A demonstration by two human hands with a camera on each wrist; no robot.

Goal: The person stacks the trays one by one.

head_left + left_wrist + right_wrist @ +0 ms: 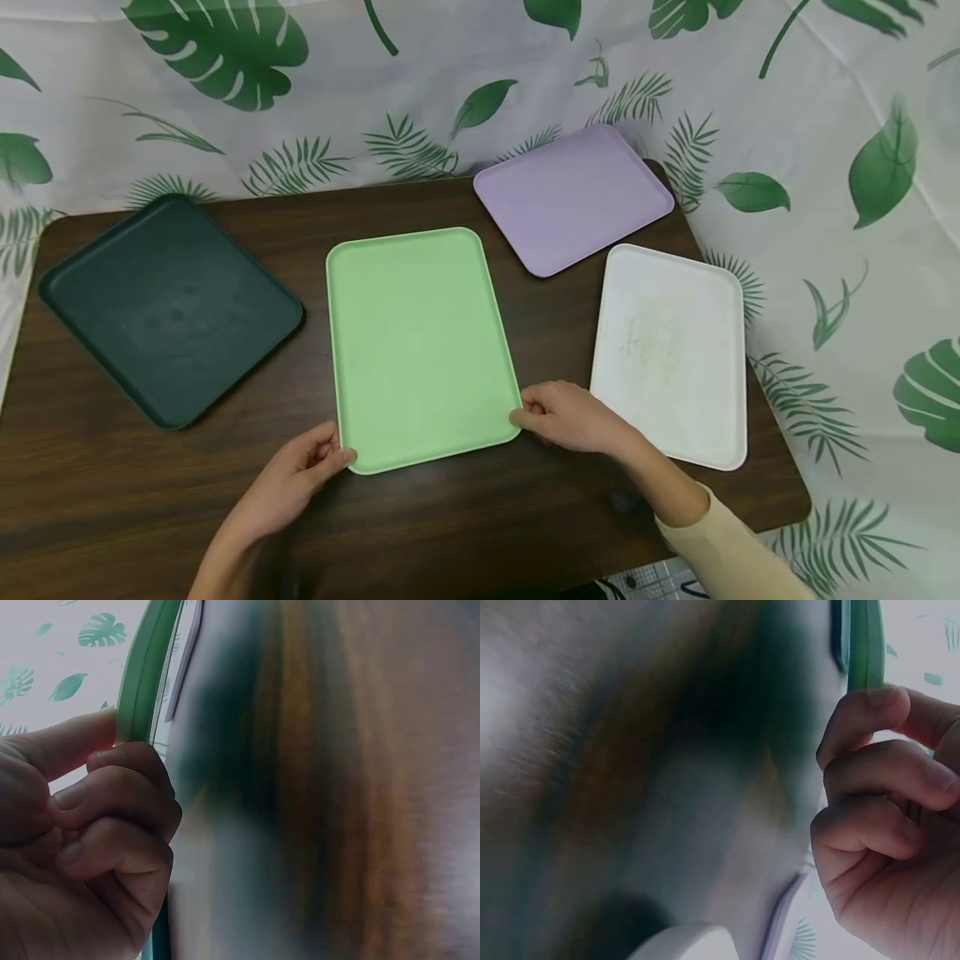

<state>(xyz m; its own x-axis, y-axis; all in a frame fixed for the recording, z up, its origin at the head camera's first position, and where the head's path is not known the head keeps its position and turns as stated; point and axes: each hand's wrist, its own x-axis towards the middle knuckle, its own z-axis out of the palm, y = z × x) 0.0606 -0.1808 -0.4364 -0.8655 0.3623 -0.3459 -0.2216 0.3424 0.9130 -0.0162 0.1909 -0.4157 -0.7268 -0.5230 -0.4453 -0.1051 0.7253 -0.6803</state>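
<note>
A light green rectangular tray (pixel 420 350) lies in the middle of the head view, its long side running away from me. My left hand (pixel 288 475) pinches its near left corner between thumb and curled fingers. At the near right corner, my right hand (pixel 573 418) pinches the rim the same way. The left wrist view shows the tray's green edge (pixel 146 682) between thumb and forefinger, the other fingers curled below. In the right wrist view the green rim (pixel 866 645) sits at the thumb and forefinger of the right hand (pixel 892 795).
A dark green tray (pixel 176 312) lies at the left of the dark wooden table (pixel 450 533). A purple tray (pixel 573 200) is at the back right, overhanging the edge, and a white tray (pixel 671 358) lies right, beside my right forearm. A leaf-print cloth (pixel 825 250) surrounds the table's back and right.
</note>
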